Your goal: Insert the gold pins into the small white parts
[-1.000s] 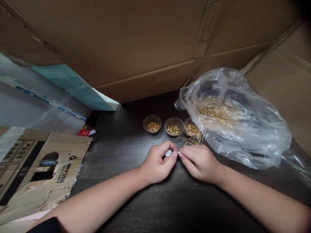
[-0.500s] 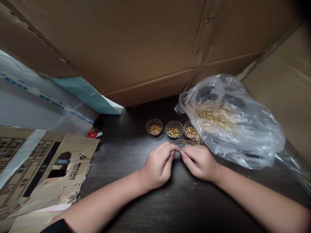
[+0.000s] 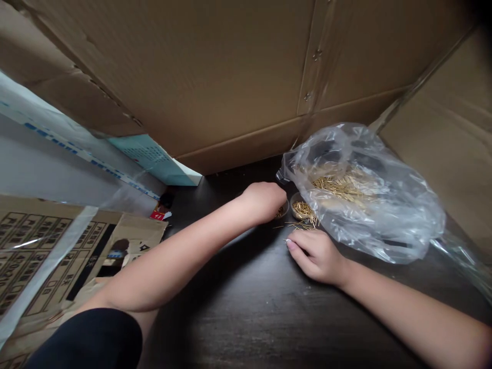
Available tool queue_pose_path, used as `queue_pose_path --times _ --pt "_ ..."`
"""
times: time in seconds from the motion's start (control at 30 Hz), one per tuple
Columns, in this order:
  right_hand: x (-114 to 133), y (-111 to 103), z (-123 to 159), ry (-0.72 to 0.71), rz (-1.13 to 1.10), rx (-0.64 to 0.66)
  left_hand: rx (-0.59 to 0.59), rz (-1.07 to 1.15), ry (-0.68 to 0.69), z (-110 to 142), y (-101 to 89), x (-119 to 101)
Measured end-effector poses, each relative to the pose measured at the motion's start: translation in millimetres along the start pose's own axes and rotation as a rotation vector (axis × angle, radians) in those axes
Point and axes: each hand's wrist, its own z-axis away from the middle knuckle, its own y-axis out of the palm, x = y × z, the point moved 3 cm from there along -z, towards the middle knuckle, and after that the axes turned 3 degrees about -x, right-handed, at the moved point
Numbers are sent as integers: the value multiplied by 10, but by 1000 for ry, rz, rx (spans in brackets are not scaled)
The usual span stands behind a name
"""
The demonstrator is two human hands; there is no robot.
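Head view: left hand (image 3: 264,201) stretched forward across the dark bench (image 3: 246,318), low over a clear plastic bowl (image 3: 282,210) of gold pins, fingers curled down and mostly out of sight, any hold impossible to tell. Right hand (image 3: 317,257) nearer on the bench, thumb and fingers drawn close in a near pinch, tips just beside a scatter of loose gold pins (image 3: 298,226); anything between them too small to tell. A second clear bowl (image 3: 301,208) of pins just right of the first, against a crumpled clear plastic bag (image 3: 384,215) around a heap of gold pins (image 3: 342,187). Torn printed cardboard (image 3: 46,256) at the bench's left.
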Motion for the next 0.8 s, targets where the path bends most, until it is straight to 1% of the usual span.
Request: queue_pose_path --times 0.07,0.17,0.33,0.63,0.8 --pt "5 -1 -4 -8 -3 -4 52 -38 -26 -56 16 -64" --pt "11 -6 -1 -10 -8 -7 48 -71 -42 -82 11 -140" --pt "19 -16 16 -14 6 -13 56 -99 -51 -86 -6 -201" --pt "7 -4 -1 -9 12 -10 71 -133 -30 -92 -7 -245" --pt "8 -11 -2 -6 1 -9 87 -130 11 -98 -17 -220"
